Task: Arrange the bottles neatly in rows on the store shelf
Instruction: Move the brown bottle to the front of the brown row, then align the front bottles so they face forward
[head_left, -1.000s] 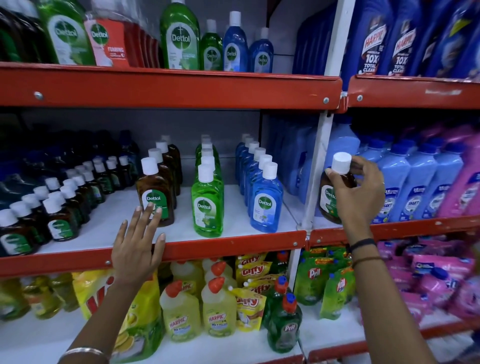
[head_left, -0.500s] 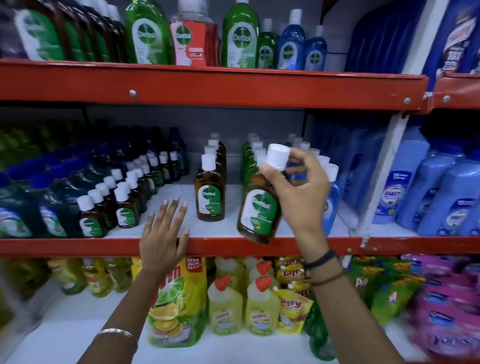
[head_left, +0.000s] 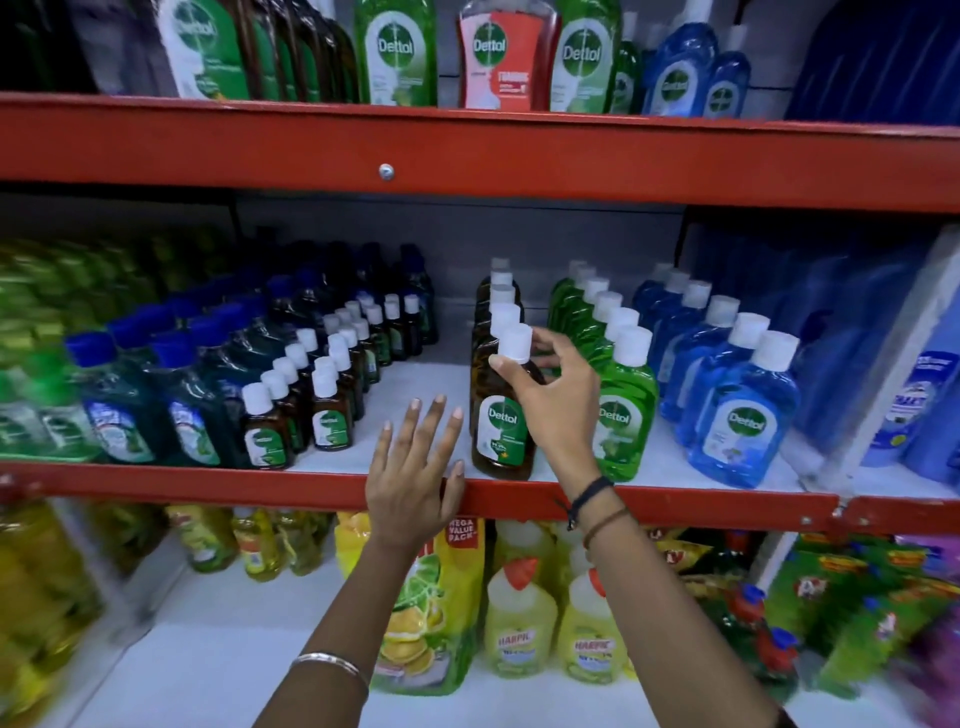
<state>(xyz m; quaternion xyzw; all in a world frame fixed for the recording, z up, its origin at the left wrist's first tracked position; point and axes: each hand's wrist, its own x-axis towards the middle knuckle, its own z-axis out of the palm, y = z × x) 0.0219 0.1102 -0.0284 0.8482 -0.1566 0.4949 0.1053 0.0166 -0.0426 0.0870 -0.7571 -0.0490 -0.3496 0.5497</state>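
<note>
Two hands work at the middle shelf (head_left: 675, 501); the right hand (head_left: 550, 395) has its grip closed round the neck of a brown bottle (head_left: 501, 415), fingers just under the white cap (head_left: 515, 343); the bottle stands at the near end of the brown row (head_left: 500, 296), close to the shelf edge, just left of the green row (head_left: 605, 322); the left hand (head_left: 415, 467) lies open and flat on the edge, holding nothing; the step looks like placing; next, squaring the label forward and letting go.
</note>
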